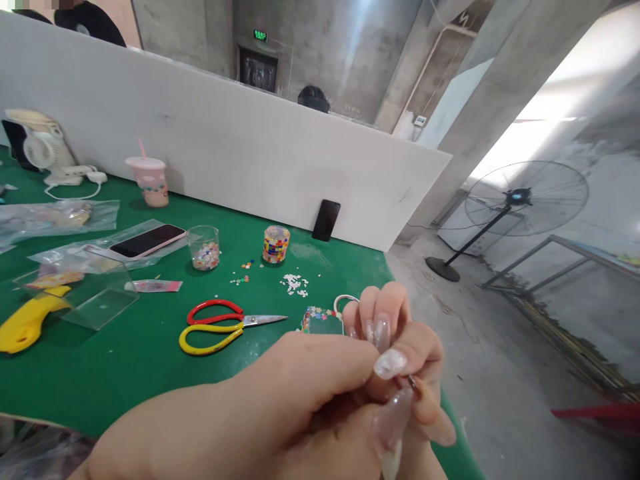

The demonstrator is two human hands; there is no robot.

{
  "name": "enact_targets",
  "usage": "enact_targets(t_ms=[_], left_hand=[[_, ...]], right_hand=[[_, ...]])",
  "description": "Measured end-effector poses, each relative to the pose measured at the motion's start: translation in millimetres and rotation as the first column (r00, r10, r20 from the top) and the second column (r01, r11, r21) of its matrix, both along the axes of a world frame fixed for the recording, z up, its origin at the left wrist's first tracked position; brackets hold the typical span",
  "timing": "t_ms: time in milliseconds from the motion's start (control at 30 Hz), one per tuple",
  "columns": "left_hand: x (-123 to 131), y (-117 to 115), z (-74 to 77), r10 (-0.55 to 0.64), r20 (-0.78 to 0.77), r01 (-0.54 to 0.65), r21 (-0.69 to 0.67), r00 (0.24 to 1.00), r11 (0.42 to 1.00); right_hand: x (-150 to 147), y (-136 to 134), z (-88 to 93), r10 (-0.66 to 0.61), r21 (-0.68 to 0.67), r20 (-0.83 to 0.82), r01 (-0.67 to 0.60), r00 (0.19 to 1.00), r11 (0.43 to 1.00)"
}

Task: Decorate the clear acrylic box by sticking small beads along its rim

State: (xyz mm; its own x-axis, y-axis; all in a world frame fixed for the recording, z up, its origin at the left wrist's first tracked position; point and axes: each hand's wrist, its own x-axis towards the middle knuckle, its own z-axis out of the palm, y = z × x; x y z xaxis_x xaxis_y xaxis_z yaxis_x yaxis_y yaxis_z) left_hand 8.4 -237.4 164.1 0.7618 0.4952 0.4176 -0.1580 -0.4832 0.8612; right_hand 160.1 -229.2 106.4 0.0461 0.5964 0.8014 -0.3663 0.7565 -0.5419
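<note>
My left hand point(305, 380) reaches in from the lower left, its fingers bent and pressed together near the bottom right. Against it is my right hand point(423, 350), with curled fingers and long pale nails. The fingertips of both hands meet in a pinch; whatever is between them is too small and covered to make out. Just behind the hands lies a clear piece edged with small colourful stars point(317, 312), partly hidden. A white ring point(345, 298) shows beside it. To the left, scissors point(245, 323) with one red and one yellow handle lie spread on the green table point(150, 373).
Small white pieces point(295, 285) lie scattered beyond the scissors. Behind them stand a mosaic-covered cup point(277, 245) and a clear cup point(204, 248) with colourful bits. A phone point(326, 220) leans on the white partition point(240, 160). A yellow tool point(30, 320) lies left; a floor fan point(519, 197) stands right.
</note>
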Motion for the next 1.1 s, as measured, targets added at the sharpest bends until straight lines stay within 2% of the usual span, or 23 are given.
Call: enact_targets(t_ms=[267,367,467,700,800,933,1100], left_hand=[[1.7,0.8,-4.4,-0.017,0.038,0.016,0.021,0.999,1.000],[0.5,2.7,-3.5,0.022,0.030,-0.024,0.072,0.999,0.997],[-3.9,4.3,-0.1,-0.010,0.020,0.008,0.101,1.000,0.995],[-7.4,3.2,-2.6,-0.054,0.059,0.055,-0.001,0.997,0.999],[-4.6,1.2,-5.4,-0.037,0.047,0.039,-0.030,0.998,0.999],[-1.0,-0.7,-6.4,-0.046,0.115,0.058,-0.111,0.992,0.992],[-0.7,-1.3,-6.9,-0.011,0.092,0.015,-0.036,0.996,0.999]], right_hand=[[1.0,-3.3,3.9,-0.042,0.048,0.048,0.040,0.998,0.998],[-0.2,-5.4,2.6,-0.079,0.026,0.061,0.077,0.995,0.997],[-3.3,-5.3,2.2,-0.053,-0.013,0.035,0.054,0.998,0.998],[-5.4,-0.9,2.5,0.062,-0.093,-0.027,-0.064,0.998,0.994],[-4.1,-1.7,1.5,0.058,-0.102,-0.015,-0.060,0.998,0.993],[-4.3,-0.7,0.5,0.045,-0.075,-0.010,-0.046,0.999,0.996],[-3.6,1.8,3.4,-0.002,-0.038,-0.001,0.002,1.000,0.999]])
